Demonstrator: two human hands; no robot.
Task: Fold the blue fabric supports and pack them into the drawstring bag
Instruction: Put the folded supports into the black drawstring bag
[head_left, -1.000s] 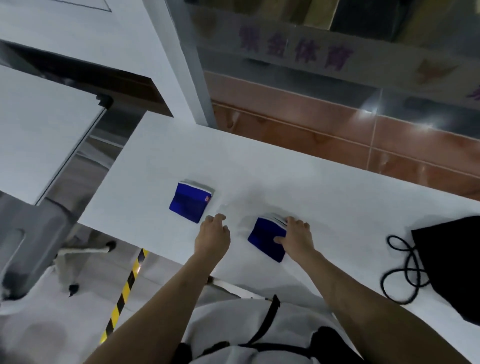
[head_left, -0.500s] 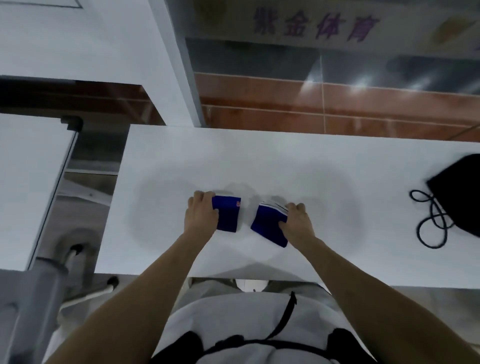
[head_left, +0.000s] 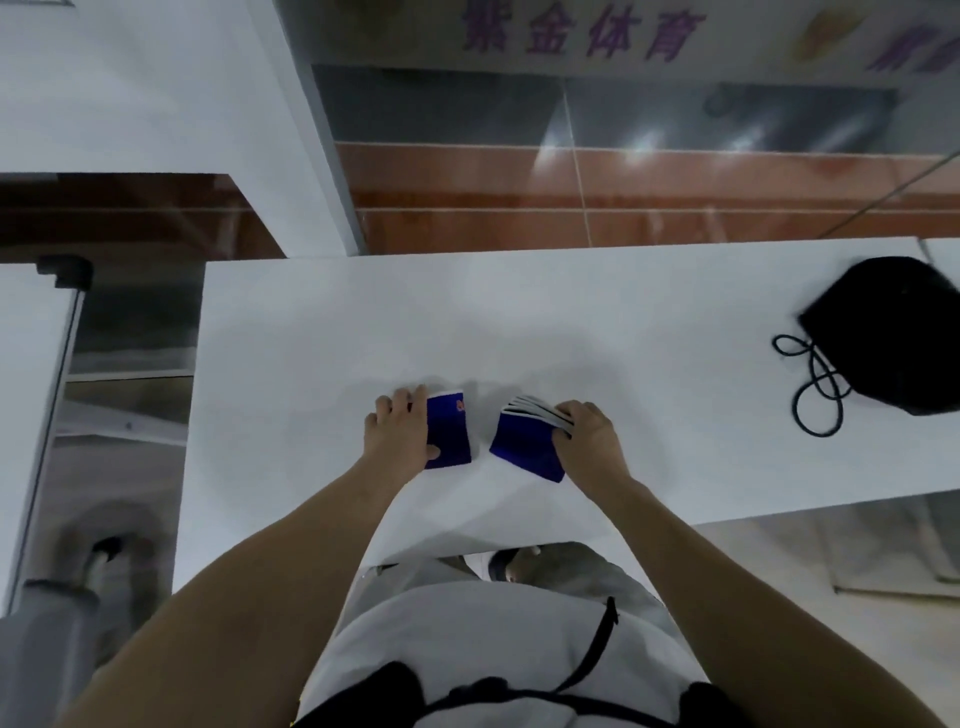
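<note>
Two folded blue fabric supports lie side by side on the white table (head_left: 571, 312), near its front edge. My left hand (head_left: 400, 436) grips the left support (head_left: 449, 434) along its left side; a small red mark shows at that support's top right corner. My right hand (head_left: 587, 436) holds the right support (head_left: 524, 447) by its right side, where white layered edges fan out at the top. The two supports are a small gap apart. The black drawstring bag (head_left: 893, 332) lies at the table's far right, its black cord (head_left: 815, 384) looped on the table to its left.
The table's left edge is near my left forearm, with another white surface (head_left: 26, 374) further left across a gap. A white pillar (head_left: 291, 130) and a tiled wall stand behind the table. My torso is against the front edge.
My left hand reached the left support, took hold of it and slid it right, close to the one under my right hand. The view tilted down and turned square to the table.
</note>
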